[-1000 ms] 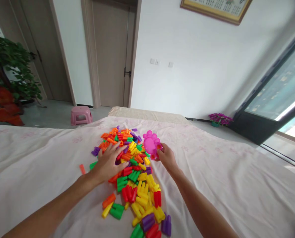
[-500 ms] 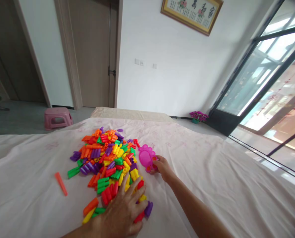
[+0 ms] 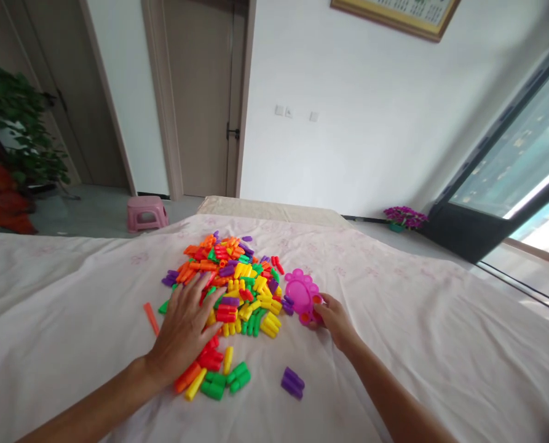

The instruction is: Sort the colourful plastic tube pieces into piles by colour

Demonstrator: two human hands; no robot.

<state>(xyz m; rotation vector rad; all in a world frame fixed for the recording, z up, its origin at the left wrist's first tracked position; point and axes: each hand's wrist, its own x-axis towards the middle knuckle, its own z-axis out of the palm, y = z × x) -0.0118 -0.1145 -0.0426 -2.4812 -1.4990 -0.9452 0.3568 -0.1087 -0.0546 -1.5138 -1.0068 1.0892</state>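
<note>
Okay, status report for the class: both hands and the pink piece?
Left hand spread over the near-left pile. Right hand gripping pink piece by its edge. Purple block close beside it.

framed panel (image 3: 406, 13), high on the wall (image 3: 348, 123), right of the door (image 3: 200, 104): rows of small dark characters, possibly chinese, too small to read from here.
</note>
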